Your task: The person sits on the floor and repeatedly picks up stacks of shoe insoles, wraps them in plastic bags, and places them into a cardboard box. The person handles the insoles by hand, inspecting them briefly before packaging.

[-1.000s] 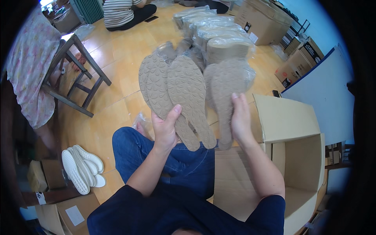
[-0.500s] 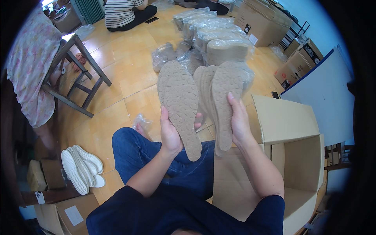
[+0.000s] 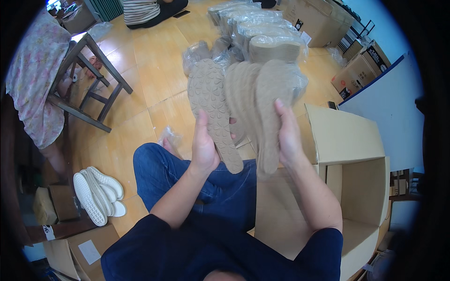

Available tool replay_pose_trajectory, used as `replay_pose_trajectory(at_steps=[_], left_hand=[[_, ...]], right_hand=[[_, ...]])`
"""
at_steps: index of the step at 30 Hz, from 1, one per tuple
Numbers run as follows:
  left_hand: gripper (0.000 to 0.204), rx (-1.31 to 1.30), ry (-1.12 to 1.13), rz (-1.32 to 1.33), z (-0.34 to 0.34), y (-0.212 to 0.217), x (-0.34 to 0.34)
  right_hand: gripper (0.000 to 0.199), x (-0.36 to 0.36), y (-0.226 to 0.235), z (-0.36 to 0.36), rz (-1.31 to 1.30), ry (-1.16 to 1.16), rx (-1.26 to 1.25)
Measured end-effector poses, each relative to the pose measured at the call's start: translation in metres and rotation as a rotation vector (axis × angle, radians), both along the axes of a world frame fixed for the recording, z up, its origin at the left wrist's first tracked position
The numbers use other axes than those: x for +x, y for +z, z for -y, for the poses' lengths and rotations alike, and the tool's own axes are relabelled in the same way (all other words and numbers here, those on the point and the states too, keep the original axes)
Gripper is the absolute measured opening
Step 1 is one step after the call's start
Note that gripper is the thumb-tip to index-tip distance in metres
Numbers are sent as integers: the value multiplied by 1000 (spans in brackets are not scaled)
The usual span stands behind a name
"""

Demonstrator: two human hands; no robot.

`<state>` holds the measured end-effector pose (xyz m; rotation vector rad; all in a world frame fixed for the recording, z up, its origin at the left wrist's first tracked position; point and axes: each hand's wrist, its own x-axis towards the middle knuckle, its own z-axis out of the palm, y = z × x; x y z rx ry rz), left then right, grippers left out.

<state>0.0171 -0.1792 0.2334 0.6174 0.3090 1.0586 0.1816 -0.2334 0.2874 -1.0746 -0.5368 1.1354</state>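
Note:
My left hand (image 3: pixel 205 145) is closed on tan shoe soles (image 3: pixel 208 93) with a raised leaf-like pattern, held upright before me. Its thumb lies along their edge, and some fingertips show behind. In my right hand (image 3: pixel 288 133) is a fanned stack of similar tan soles (image 3: pixel 269 112), blurred by motion, with the thumb pressed on the nearest one. The two bunches stand side by side over my lap. Just beyond them, bundles of soles in clear plastic bags (image 3: pixel 262 28) lie in a row on the floor.
An open cardboard box (image 3: pixel 347 140) stands at my right, its flap by my leg. White soles (image 3: pixel 93 199) lie on the floor at left, near a wooden stool (image 3: pixel 89 89). Another person (image 3: pixel 145 11) sits at the far left. More cartons (image 3: pixel 361 70) stand at right.
Both hands have risen slightly in view with their soles. The right-hand stack has fanned out wider toward the left, and the left-hand soles have turned a little.

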Motion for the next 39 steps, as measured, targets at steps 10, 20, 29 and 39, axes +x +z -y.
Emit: replay_pose_trajectory(at_steps=[10,20,29,39], left_hand=[[55,14,318,-139,3,-8,25],[56,64,80,-67,0,-4,1],[56,65,61,-45,21,-7,24],[62,-244,17,-168,-9,-35,0]], right_hand=[[44,-9,-2,5,-91,101,48],[41,36,0,-6,-232,-48,96],[46,-2,-6,6,-71,105,-34],[40,32,0,2,25,-156,-62]])
